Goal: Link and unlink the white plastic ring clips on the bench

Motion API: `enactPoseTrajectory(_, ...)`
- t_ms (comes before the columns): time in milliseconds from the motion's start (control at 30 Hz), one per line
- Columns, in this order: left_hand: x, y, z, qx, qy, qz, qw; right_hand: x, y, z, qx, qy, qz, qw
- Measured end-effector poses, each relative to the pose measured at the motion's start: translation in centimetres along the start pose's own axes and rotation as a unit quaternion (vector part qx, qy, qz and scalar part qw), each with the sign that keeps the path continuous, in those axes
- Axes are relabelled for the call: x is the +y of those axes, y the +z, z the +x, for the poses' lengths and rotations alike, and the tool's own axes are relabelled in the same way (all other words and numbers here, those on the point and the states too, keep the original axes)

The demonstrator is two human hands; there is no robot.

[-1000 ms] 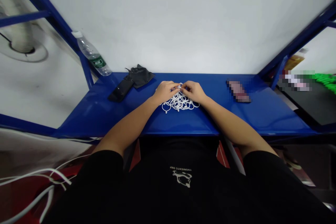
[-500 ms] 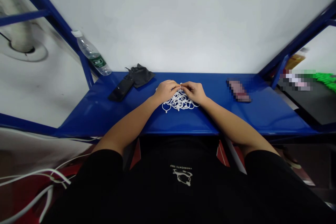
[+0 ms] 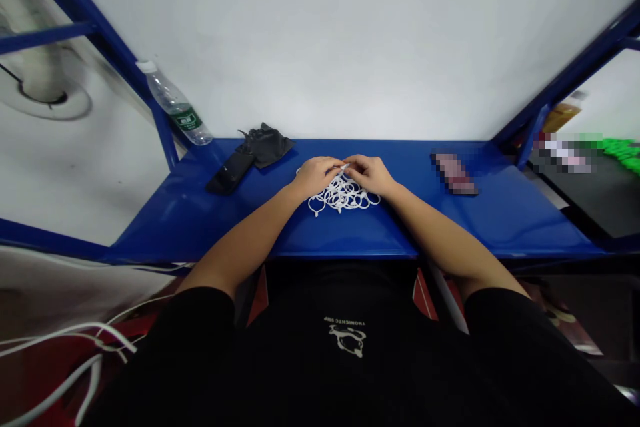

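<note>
A heap of thin white rings (image 3: 340,199), some with a small knob on the rim, lies on the blue tabletop (image 3: 345,237). Over its far side, my left hand (image 3: 319,175) and my right hand (image 3: 371,174) meet fingertip to fingertip. Both are closed in a pinch. Between the fingertips a bit of white ring (image 3: 345,168) shows; most of it is covered by the fingers. The fingers also hide the back of the heap.
Left of my hands lie a black phone (image 3: 231,172) and a crumpled black plastic bag (image 3: 267,145). A clear bottle (image 3: 175,103) leans in the left corner by the blue frame. To the right rests a blurred-out pink phone-like object (image 3: 455,173). A white wall (image 3: 330,47) closes the back.
My fingers have shifted slightly at the pinch, and more white shows between them now. The heap has hardly moved.
</note>
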State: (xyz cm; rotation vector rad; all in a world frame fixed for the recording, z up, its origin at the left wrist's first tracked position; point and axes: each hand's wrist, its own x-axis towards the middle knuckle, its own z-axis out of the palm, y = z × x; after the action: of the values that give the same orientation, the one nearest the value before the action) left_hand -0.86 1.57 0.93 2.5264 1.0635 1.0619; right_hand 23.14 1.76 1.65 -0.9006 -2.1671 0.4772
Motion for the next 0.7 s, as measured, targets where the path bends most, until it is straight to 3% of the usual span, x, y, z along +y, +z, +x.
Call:
enactPoseTrajectory(233, -0.3, -0.1, 0.2, 0.042, -0.023, 0.005, 0.999, 0.0, -0.3, 0.2, 0.011, 0.001, -0.065, 0.998)
enactPoseTrajectory(400, -1.7, 0.3, 0.2, 0.021, -0.046, 0.054, 0.997, 1.4, -0.7, 0.3, 0.037, 0.026, -0.08, 0.996)
enactPoseTrajectory(533, -3.2, 1.3, -0.2, -0.023, -0.086, 0.076, 0.993, 2.8, -0.6, 0.5, -0.004, 0.019, -0.083, 0.996)
enactPoseTrajectory(700, -3.8, 2.0, -0.5, -0.079, -0.072, 0.063, 0.992, 4.0, 0.3, 0.5, -0.078, -0.016, -0.112, 0.991)
